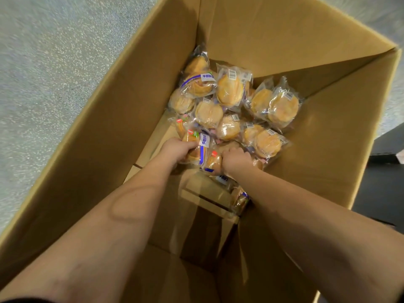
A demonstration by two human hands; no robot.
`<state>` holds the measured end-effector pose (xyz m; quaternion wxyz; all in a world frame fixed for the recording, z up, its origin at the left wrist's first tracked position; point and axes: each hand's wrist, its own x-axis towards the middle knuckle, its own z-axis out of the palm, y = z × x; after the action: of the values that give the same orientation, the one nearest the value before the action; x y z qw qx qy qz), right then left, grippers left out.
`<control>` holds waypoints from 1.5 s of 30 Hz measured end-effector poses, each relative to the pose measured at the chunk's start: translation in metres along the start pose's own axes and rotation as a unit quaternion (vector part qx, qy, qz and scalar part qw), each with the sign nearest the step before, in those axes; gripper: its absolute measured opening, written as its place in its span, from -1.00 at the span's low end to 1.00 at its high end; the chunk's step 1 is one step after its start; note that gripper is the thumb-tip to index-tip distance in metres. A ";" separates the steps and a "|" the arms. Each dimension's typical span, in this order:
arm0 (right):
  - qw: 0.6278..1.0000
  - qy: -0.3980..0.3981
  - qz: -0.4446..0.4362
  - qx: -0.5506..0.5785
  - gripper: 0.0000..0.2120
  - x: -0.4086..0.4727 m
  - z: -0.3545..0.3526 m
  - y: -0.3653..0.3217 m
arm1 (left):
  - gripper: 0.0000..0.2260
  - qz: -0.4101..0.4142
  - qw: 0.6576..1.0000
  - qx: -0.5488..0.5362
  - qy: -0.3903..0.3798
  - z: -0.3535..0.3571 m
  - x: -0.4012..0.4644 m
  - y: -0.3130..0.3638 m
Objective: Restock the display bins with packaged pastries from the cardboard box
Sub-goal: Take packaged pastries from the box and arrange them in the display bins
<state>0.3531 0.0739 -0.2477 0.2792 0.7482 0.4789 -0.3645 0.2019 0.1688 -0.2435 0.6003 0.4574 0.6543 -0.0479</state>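
A deep cardboard box (122,119) stands open below me. Several clear-wrapped round pastries (229,90) lie in a heap on its bottom, towards the far corner. Both my arms reach down inside. My left hand (177,149) grips pastry packs (194,145) at the near edge of the heap. My right hand (235,159) is curled round other pastry packs (213,159) right beside it, its fingers buried among the wrappers. One more pack (240,201) lies apart, closer to me, under my right forearm.
The box walls rise high on all sides, and its flaps stand up at left and right. Speckled grey floor (54,62) lies to the left of the box. A dark surface (384,167) shows past the right wall. No display bins are in view.
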 end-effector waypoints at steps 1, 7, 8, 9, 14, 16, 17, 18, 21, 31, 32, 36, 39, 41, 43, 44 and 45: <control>1.000 0.002 0.004 0.004 -0.25 0.000 0.004 -0.003 | -0.63 -0.009 1.000 0.007 -0.008 -0.004 -0.003 -0.004; 0.990 0.005 0.063 0.128 -0.35 -0.008 0.008 -0.024 | -0.53 -0.059 0.998 0.020 -0.021 -0.032 -0.028 -0.018; 0.987 -0.014 0.065 0.146 -0.31 -0.011 0.009 -0.026 | -0.55 -0.067 0.998 0.011 -0.018 -0.036 -0.033 -0.020; 0.985 -0.032 0.061 0.158 -0.29 -0.014 0.009 -0.028 | -0.57 -0.069 0.997 0.006 -0.016 -0.040 -0.038 -0.021; 0.973 -0.066 0.076 0.208 -0.28 -0.036 0.010 -0.035 | -0.63 -0.051 0.998 -0.026 -0.006 -0.054 -0.063 -0.033; 0.960 -0.048 0.079 0.263 -0.26 -0.051 0.009 -0.036 | -0.64 -0.046 0.998 -0.030 -0.019 -0.061 -0.076 -0.037; 0.954 -0.034 0.083 0.286 -0.23 -0.062 0.008 -0.037 | -0.65 -0.042 0.998 -0.035 -0.028 -0.065 -0.085 -0.038; 0.948 -0.015 0.084 0.307 -0.19 -0.075 0.007 -0.037 | -0.67 -0.037 0.998 -0.043 -0.037 -0.068 -0.096 -0.037; 0.917 0.029 0.085 0.390 -0.13 -0.117 0.005 -0.039 | -0.68 -0.009 0.997 -0.057 -0.056 -0.079 -0.138 -0.035; 0.766 0.157 0.048 0.622 -0.09 -0.287 0.017 -0.016 | -0.55 0.142 0.978 -0.042 -0.147 -0.086 -0.281 -0.009; 0.749 0.175 0.054 0.637 -0.16 -0.308 0.019 -0.011 | -0.57 0.153 0.973 -0.041 -0.165 -0.082 -0.294 -0.006; 0.672 0.233 0.055 0.701 -0.19 -0.383 0.034 0.014 | -0.52 0.179 0.958 -0.026 -0.222 -0.053 -0.339 0.003; 0.623 0.239 0.055 0.743 -0.49 -0.429 0.056 0.045 | -0.67 0.199 0.941 0.017 -0.273 -0.017 -0.375 0.009; 0.611 0.256 0.064 0.747 -0.57 -0.463 0.076 0.064 | -0.74 0.208 0.930 0.048 -0.300 0.010 -0.401 0.012; 0.593 0.279 0.074 0.751 -0.62 -0.494 0.102 0.084 | -0.74 0.221 0.917 0.079 -0.322 0.042 -0.426 0.011; 0.586 0.289 0.082 0.753 -0.66 -0.511 0.116 0.094 | -0.71 0.227 0.912 0.096 -0.329 0.061 -0.437 0.009; 0.581 0.296 0.091 0.753 -0.68 -0.526 0.133 0.106 | -0.69 0.232 0.906 0.116 -0.334 0.081 -0.448 0.006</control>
<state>0.2688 -0.3387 0.1103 -0.5097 0.7965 0.0182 -0.3248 0.2032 -0.1200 0.1091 0.7208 0.6198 0.2806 -0.1323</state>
